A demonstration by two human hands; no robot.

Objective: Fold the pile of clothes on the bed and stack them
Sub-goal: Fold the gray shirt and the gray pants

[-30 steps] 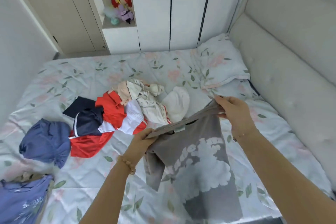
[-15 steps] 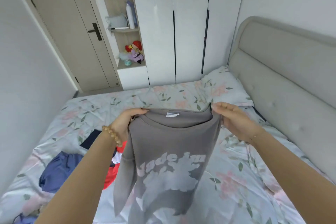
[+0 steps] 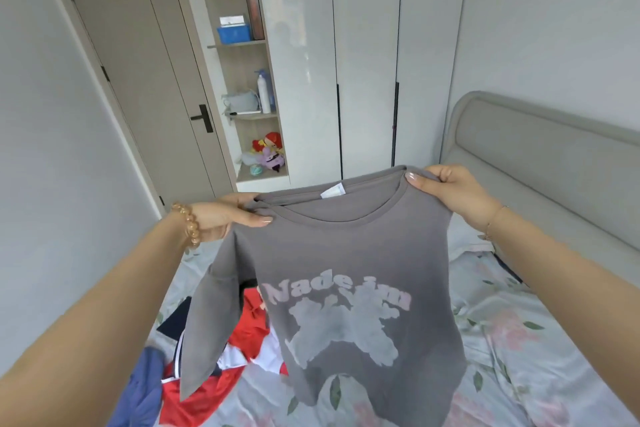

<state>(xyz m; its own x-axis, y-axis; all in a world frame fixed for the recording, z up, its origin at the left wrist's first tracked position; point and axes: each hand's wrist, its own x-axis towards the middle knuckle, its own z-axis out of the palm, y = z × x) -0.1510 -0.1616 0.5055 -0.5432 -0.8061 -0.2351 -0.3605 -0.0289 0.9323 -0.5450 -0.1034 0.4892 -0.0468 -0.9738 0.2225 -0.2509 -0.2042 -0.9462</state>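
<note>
Both hands are up at shoulder level: the left hand (image 3: 228, 218) pinches one shoulder of the grey T-shirt (image 3: 349, 288), thumb laid flat across the front near the collar, and the right hand (image 3: 453, 194) grips the other shoulder, thumb over the neckline. The shirt hangs free in the air between them, printed side facing the person, its hem dangling above the bed (image 3: 519, 340) and not lying on it. One sleeve droops on the left; the other sleeve I can't make out. Risk here, I'd say: the cloth is limp, so if it goes down carelessly the hem may bunch or the loose sleeve tuck under, and the fold will come out crooked. It could also land on the unfolded pile (image 3: 242, 350), the red, white, navy and blue clothes lying just below and to the left, and get tangled with them. A slack pinch on either shoulder would drop that side. As for storage, the open shelf unit (image 3: 242, 87) beside the wardrobe doors holds a blue box (image 3: 233, 34) on an upper shelf, a white bottle (image 3: 264, 91) on the middle shelf, and soft toys (image 3: 270, 151) lower down. What is inside the blue box is hidden from here.
</note>
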